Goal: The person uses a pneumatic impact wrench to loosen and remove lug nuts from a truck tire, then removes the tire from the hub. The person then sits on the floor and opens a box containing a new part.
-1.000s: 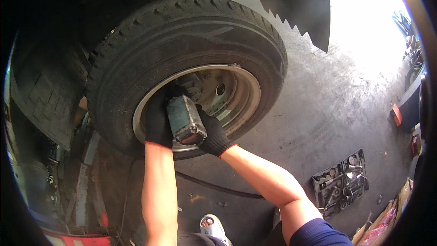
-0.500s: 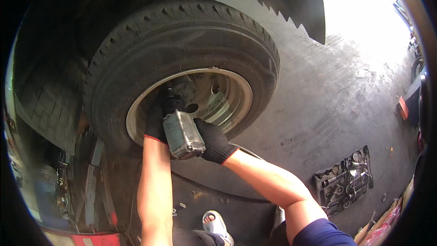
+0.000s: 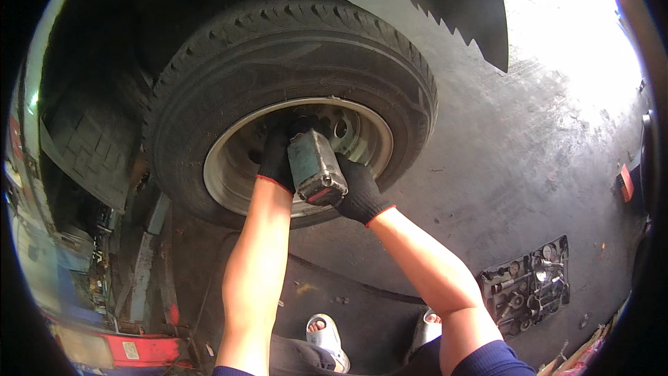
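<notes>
A grey, worn impact wrench points into the dished steel wheel of a large black tyre. My right hand, in a black knit glove, grips it on its right side, around the handle. Against its left and front side lies my left hand, gloved alike, holding the tool near its nose; those fingertips are hidden inside the wheel. The wrench's front end and whatever it touches are in shadow. A round hand hole in the wheel shows beside the nose.
A dark hose runs across the floor below the wheel. At right lies a tray of sockets and tools. A dark mudguard with a jagged edge hangs at upper right. Metal stands and a red-and-cream panel are at left.
Both hands and the wrench have shifted right and up across the wheel, from its lower left toward its middle. The view has also moved slightly.
</notes>
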Demonstrator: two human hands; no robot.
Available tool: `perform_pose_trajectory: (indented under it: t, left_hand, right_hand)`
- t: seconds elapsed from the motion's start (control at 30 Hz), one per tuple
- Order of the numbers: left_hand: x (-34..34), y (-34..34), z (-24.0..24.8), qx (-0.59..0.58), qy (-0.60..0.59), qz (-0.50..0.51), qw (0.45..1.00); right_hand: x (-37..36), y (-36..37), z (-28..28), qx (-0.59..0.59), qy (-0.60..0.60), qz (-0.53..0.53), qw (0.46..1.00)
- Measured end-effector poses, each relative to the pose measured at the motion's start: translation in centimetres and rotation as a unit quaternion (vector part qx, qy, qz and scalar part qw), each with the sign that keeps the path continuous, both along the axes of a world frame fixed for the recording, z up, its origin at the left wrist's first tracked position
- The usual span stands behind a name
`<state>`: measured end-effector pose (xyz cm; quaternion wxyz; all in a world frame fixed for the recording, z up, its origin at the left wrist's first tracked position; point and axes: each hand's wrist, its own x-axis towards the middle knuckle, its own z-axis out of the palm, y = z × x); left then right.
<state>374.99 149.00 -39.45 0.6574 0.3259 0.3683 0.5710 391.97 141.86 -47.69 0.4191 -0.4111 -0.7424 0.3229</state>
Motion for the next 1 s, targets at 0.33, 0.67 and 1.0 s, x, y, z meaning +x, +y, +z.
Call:
perform_pose_trajectory:
  t: [0.33, 0.67, 1.0]
  left_hand:
    - [0.3, 1.7, -0.1, -0.006, 0.087, -0.007, 0.996]
    - [2.8, -4.4, 2.7, 0.011, 0.097, 0.088, 0.991]
    - [5.0, -11.5, -1.3, 0.101, 0.117, 0.111, 0.982]
  right_hand:
    - [-1.1, 1.8, -2.8, 0.055, 0.075, -0.017, 0.995]
    - [-0.6, 1.6, -1.2, 0.031, 0.057, -0.03, 0.997]
    - [0.6, 1.6, -0.4, 0.06, -0.042, -0.093, 0.993]
